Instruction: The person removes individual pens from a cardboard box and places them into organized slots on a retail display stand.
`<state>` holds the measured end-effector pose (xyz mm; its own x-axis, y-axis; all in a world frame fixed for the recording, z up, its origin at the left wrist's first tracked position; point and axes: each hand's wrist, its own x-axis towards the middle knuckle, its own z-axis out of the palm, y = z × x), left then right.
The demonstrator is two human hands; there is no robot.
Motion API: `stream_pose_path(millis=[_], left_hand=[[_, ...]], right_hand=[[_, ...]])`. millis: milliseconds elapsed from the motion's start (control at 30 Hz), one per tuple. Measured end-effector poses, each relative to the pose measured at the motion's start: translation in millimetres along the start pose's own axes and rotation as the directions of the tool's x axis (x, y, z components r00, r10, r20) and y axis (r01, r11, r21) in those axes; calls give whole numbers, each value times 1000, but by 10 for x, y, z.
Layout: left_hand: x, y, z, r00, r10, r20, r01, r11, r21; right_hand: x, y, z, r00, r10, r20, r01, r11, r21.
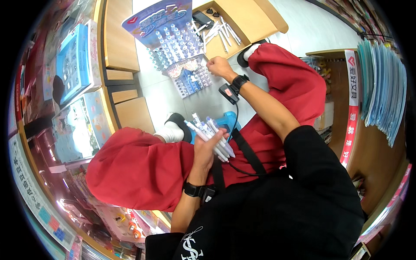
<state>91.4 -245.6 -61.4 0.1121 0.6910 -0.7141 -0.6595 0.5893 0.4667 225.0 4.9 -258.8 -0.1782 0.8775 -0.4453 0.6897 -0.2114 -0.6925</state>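
In my left hand [208, 148], above my lap, is a bundle of white and pale purple click pens [213, 136]. My right hand [220, 67] reaches forward, fingers curled, beside the right edge of a purple cardboard pen display [138, 27]; whether anything is between its fingers cannot be made out. Rows of capped or clicker-topped pens [175, 45] stand upright in the display's rear tiers. Its lower front tier [195, 89] shows round holes and printed artwork. Just beyond that hand lies an open cardboard box [268, 19] with loose white pens [222, 32] and a black device [203, 19] inside.
A blue plastic stool [231, 118] is under me, between my legs. Wooden cabinets [122, 35] and boxed goods [73, 65] line the left. On the right, a wooden shelf [373, 156] holds blue folders [383, 87]. A black cable [236, 117] hangs from my right wrist device.
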Motion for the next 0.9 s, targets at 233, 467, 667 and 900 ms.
stream_pose_path(millis=[233, 467, 667, 900], left_hand=[[-61, 72, 41, 998, 63, -25, -61, 996, 62], [-46, 65, 58, 987, 125, -104, -113, 987, 114], [-51, 77, 27, 976, 151, -155, -136, 985, 102], [-64, 118, 92, 974, 142, -178, -135, 990, 48]], right_hand=[[-1100, -1006, -473, 892, -120, 436, 48, 984, 174], [-1892, -1177, -737, 749, -329, 575, 4, 870, 492], [-1833, -1492, -802, 755, -233, 613, 80, 960, 267], [-1831, -1453, -842, 788, -295, 541, 180, 950, 256]])
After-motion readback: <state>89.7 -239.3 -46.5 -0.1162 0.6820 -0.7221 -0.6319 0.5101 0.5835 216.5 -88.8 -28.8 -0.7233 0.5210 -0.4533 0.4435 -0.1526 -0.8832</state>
